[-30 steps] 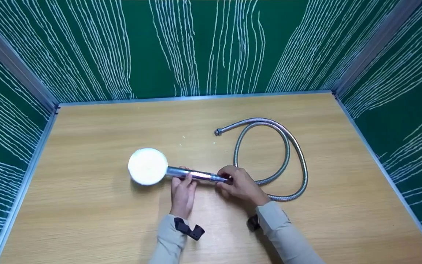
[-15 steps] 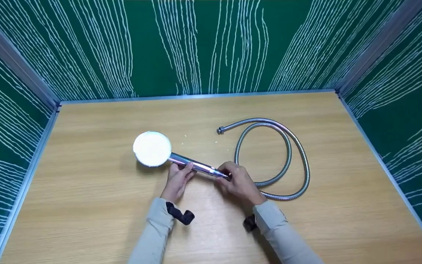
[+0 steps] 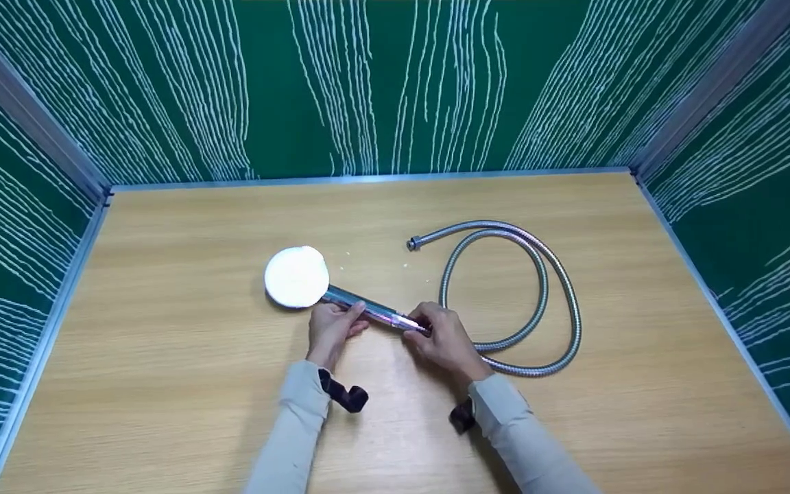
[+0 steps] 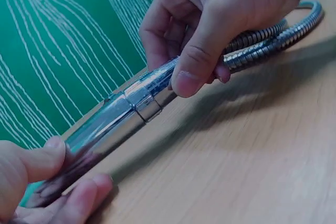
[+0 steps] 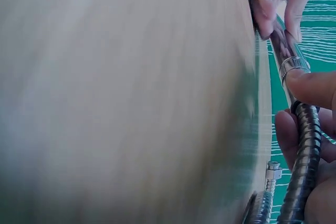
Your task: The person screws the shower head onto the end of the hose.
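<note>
A chrome hand shower (image 3: 297, 276) with a round white face lies slanted across the middle of the head view. My left hand (image 3: 328, 334) grips its handle (image 4: 100, 127) between thumb and fingers. At the handle's lower end, my right hand (image 3: 446, 341) pinches the tapered chrome connector (image 4: 157, 80) of a metal shower hose (image 3: 577, 319). Connector and handle are in line and meet at a ring seam in the left wrist view. Whether the thread is engaged cannot be seen. In the right wrist view the ribbed hose (image 5: 303, 169) runs back from under the right thumb.
The hose loops on the wooden table (image 3: 162, 384), right of the hands. Its free end, a hex nut (image 3: 413, 243), points left. Small white bits lie near the table's middle. Green walls with white lines (image 3: 395, 89) border the back and sides.
The shower's head end has swung away from me, then slightly right, and its face has tilted. My left hand has shifted along with it. The right hand stays at the connector.
</note>
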`<state>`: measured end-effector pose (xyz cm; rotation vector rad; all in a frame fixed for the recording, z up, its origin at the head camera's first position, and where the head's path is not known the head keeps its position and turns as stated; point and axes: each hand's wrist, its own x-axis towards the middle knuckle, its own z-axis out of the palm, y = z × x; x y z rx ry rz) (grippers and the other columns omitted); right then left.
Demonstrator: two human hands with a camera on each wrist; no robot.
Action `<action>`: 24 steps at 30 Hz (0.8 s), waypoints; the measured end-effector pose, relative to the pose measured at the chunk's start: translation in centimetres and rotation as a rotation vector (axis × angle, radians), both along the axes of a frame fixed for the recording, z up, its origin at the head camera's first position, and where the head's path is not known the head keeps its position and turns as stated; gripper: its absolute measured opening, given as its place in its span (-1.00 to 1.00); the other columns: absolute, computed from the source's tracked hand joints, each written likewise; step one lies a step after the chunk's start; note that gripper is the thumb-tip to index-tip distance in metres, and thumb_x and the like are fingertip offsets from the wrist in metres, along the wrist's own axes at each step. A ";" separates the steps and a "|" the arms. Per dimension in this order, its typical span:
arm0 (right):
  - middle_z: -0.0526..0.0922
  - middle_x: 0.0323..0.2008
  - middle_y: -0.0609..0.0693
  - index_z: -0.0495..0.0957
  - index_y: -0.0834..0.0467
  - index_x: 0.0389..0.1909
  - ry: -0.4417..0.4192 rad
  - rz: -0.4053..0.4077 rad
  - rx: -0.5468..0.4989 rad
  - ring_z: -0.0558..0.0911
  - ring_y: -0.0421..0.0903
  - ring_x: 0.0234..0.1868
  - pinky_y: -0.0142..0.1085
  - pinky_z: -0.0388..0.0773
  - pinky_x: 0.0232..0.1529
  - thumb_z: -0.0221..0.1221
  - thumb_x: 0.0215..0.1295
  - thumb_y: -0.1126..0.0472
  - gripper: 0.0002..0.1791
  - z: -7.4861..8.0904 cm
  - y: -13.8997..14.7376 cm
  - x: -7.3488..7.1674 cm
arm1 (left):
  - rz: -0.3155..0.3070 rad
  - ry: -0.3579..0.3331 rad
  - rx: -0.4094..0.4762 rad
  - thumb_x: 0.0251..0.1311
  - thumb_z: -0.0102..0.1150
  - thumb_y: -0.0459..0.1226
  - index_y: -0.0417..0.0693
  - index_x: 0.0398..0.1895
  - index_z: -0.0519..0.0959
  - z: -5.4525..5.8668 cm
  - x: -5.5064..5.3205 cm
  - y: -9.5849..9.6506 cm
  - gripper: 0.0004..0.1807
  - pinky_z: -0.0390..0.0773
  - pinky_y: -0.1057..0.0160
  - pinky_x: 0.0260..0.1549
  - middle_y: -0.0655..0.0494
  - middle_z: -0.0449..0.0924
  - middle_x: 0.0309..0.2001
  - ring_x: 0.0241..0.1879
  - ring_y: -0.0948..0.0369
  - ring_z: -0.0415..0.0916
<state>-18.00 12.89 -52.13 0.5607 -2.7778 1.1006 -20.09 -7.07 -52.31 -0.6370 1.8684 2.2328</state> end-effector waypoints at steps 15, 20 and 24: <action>0.58 -0.38 -0.04 0.55 0.15 -0.32 -0.128 -0.007 -0.017 0.47 -0.19 -0.38 -0.38 0.48 -0.35 0.35 0.08 0.28 -0.82 -0.2 -0.6 -0.2 | -0.141 -0.122 -0.148 0.20 0.23 -0.28 -0.38 -0.38 0.51 0.6 -0.5 -1.3 -0.75 0.63 0.37 -0.62 0.04 0.57 -0.72 -0.73 0.25 0.58; 0.61 -0.39 -0.04 0.57 0.16 -0.32 -0.125 -0.016 -0.011 0.48 -0.19 -0.39 -0.37 0.45 -0.36 0.37 0.05 0.23 -0.80 -0.6 -0.7 -0.2 | -0.135 -0.104 -0.147 0.24 0.19 -0.26 -0.40 -0.39 0.53 0.4 -0.2 -1.4 -0.71 0.63 0.38 -0.61 0.05 0.58 -0.72 -0.72 0.26 0.59; 0.63 -0.32 -0.03 0.58 0.17 -0.22 -0.184 -0.015 -0.020 0.52 -0.17 -0.32 -0.30 0.50 -0.25 0.38 0.06 0.18 -0.72 -0.5 -0.7 -0.3 | -0.165 -0.118 -0.242 0.30 0.10 -0.16 -0.35 -0.36 0.51 0.8 0.0 -2.2 -0.67 0.62 0.39 -0.64 0.08 0.61 -0.66 -0.70 0.30 0.58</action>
